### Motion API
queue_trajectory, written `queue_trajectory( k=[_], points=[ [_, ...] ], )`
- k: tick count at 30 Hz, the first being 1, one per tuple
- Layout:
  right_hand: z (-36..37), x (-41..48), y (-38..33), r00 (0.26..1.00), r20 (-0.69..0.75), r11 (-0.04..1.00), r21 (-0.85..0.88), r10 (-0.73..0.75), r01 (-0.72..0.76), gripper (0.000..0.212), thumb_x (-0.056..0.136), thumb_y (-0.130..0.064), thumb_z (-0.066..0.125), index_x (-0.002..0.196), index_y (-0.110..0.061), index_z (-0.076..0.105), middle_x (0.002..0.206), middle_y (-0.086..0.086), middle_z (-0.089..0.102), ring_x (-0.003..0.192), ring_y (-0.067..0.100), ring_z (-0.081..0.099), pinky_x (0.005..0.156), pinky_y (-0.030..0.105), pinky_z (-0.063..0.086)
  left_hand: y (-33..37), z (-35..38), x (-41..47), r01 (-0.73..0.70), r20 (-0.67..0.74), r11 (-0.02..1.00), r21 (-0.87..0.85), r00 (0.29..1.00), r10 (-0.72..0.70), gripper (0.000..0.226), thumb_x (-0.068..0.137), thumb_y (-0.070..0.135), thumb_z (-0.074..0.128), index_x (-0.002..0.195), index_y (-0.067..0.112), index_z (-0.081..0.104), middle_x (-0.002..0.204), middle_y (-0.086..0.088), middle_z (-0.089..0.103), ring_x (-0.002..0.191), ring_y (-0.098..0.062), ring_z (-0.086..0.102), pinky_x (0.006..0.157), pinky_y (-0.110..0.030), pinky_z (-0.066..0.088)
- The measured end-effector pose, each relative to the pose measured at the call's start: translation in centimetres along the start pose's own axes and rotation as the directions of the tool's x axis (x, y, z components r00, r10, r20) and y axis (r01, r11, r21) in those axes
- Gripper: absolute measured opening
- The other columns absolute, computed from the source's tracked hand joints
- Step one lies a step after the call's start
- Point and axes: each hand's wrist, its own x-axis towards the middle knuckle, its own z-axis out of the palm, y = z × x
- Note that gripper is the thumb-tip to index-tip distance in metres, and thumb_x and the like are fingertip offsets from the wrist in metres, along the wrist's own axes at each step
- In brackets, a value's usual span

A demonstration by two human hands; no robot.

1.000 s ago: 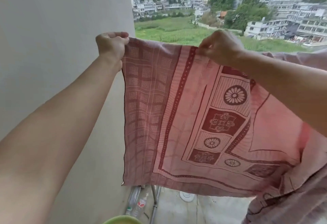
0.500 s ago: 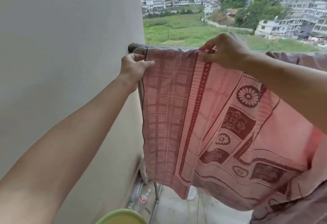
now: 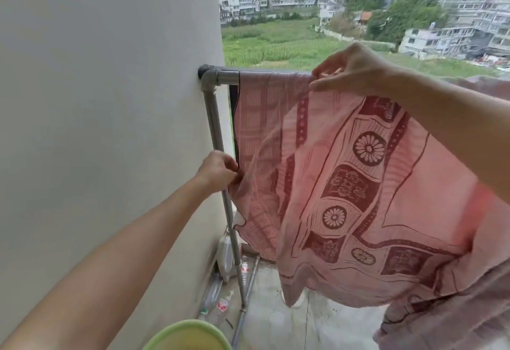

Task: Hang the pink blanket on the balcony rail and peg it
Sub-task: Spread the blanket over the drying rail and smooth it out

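**Q:** What fills the view, largest first?
**A:** A plain wall (image 3: 96,101), to the left of the left hand (image 3: 216,170). Next is the pink blanket (image 3: 358,197), draped over the balcony rail (image 3: 227,77). It sags in folds below and to the right of the fingers of the right hand (image 3: 356,70).

**Q:** How does the right hand hold it?
**A:** Thumb and fingertips are closed in a pinch on the blanket's upper edge, with the rail just beyond them.

**Q:** And the left hand?
**A:** It lies lower, beside the upright post (image 3: 218,134). Its curled fingers nip the blanket's left edge, and the cloth hangs from the rail above them. Whether the knuckles touch the post cannot be told.

**Q:** Smaller items?
**A:** A green basin (image 3: 187,336) sits at the bottom edge, beneath the left forearm. Plastic bottles (image 3: 218,308) lie on the floor by the post's foot, well below the left fingers.
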Motion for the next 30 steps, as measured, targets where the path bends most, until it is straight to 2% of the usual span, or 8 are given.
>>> queue_trajectory(
  k=[4, 7, 10, 15, 20, 23, 26, 30],
  points=[
    [0.3, -1.4, 0.4, 0.962, -0.223, 0.979, -0.16, -0.157, 0.123, 0.019, 0.085, -0.022, 0.073, 0.104, -0.018, 0.075, 0.104, 0.002, 0.073, 0.089, 0.016, 0.068, 0.081, 0.034, 0.056, -3.1, 4.0, -2.2, 0.063, 0.26, 0.97, 0.236, 0.957, -0.125, 0.017, 0.07, -0.002, 0.067, 0.06, 0.012, 0.067, 0.062, -0.002, 0.06, 0.061, -0.017, 0.055, 0.055, -0.023, 0.043],
    [0.1, -2.0, 0.2, 0.937, -0.258, 0.947, -0.276, -0.235, 0.161, 0.03, 0.087, -0.024, 0.071, 0.115, -0.014, 0.069, 0.109, 0.005, 0.072, 0.088, 0.015, 0.067, 0.085, 0.036, 0.056, -0.6, 2.3, -1.7, 0.1, 0.303, 0.989, -0.109, 0.951, -0.063, 0.024, 0.072, 0.01, 0.079, 0.094, 0.011, 0.073, 0.088, -0.002, 0.074, 0.079, -0.016, 0.066, 0.072, -0.028, 0.05],
    [-0.2, -2.2, 0.9, 0.956, -0.225, 0.95, -0.289, -0.187, 0.117, 0.04, 0.086, -0.031, 0.072, 0.12, -0.013, 0.065, 0.111, 0.007, 0.071, 0.086, 0.017, 0.067, 0.079, 0.03, 0.055, 4.7, -1.3, 0.0, 0.002, 0.106, 0.814, -0.58, 0.992, 0.074, 0.038, 0.079, 0.024, 0.077, 0.111, 0.007, 0.066, 0.102, -0.007, 0.074, 0.09, -0.023, 0.071, 0.076, -0.034, 0.054],
    [-0.9, -2.1, 2.1, 0.928, -0.342, 0.943, -0.333, -0.144, 0.024, 0.019, 0.091, -0.024, 0.066, 0.105, -0.015, 0.074, 0.096, 0.004, 0.074, 0.078, 0.017, 0.061, 0.063, 0.021, 0.04, 10.8, -5.9, 2.0, -0.236, -0.382, 0.749, -0.62, 0.924, -0.025, 0.016, 0.086, 0.013, 0.07, 0.071, 0.012, 0.065, 0.074, -0.007, 0.064, 0.062, -0.019, 0.059, 0.056, -0.026, 0.05],
    [-3.7, -1.0, 3.2, 0.85, -0.527, 0.941, -0.282, 0.01, -0.186, 0.016, 0.094, -0.026, 0.062, 0.108, -0.022, 0.069, 0.106, -0.002, 0.071, 0.091, 0.019, 0.064, 0.068, 0.025, 0.039, 11.7, -10.8, 4.9, -0.243, -0.51, 0.705, -0.666, 0.838, -0.192, 0.021, 0.076, 0.01, 0.075, 0.062, 0.013, 0.059, 0.075, -0.003, 0.062, 0.063, -0.016, 0.058, 0.059, -0.029, 0.051],
    [-3.2, -1.9, 2.6, 0.944, -0.328, 0.97, -0.221, 0.024, -0.101, 0.044, 0.089, -0.044, 0.064, 0.125, -0.018, 0.059, 0.112, -0.004, 0.064, 0.091, 0.019, 0.061, 0.068, 0.027, 0.046, 11.0, -10.4, 6.0, -0.201, -0.523, 0.761, -0.616, 0.827, -0.205, 0.03, 0.076, 0.013, 0.073, 0.058, 0.017, 0.05, 0.069, 0.004, 0.053, 0.062, -0.013, 0.051, 0.058, -0.022, 0.044],
    [-1.3, -2.9, 2.3, 0.986, -0.166, 0.966, -0.259, -0.03, -0.015, 0.043, 0.085, -0.056, 0.06, 0.105, -0.019, 0.071, 0.09, 0.001, 0.072, 0.068, 0.024, 0.065, 0.059, 0.037, 0.056, 11.3, -9.6, 6.5, -0.205, -0.517, 0.774, -0.598, 0.838, -0.177, 0.034, 0.082, 0.014, 0.07, 0.059, 0.02, 0.046, 0.062, 0.008, 0.046, 0.052, -0.006, 0.041, 0.043, -0.014, 0.034],
    [-1.8, -1.5, 3.4, 0.935, -0.355, 0.981, -0.173, 0.017, -0.084, 0.023, 0.094, -0.036, 0.061, 0.102, -0.02, 0.076, 0.083, -0.001, 0.073, 0.057, 0.012, 0.056, 0.055, 0.022, 0.043, 11.3, -9.9, 7.6, -0.229, -0.544, 0.709, -0.666, 0.801, -0.252, 0.03, 0.082, 0.013, 0.069, 0.062, 0.017, 0.047, 0.063, 0.006, 0.052, 0.053, -0.008, 0.051, 0.05, -0.018, 0.045]
  ],
)
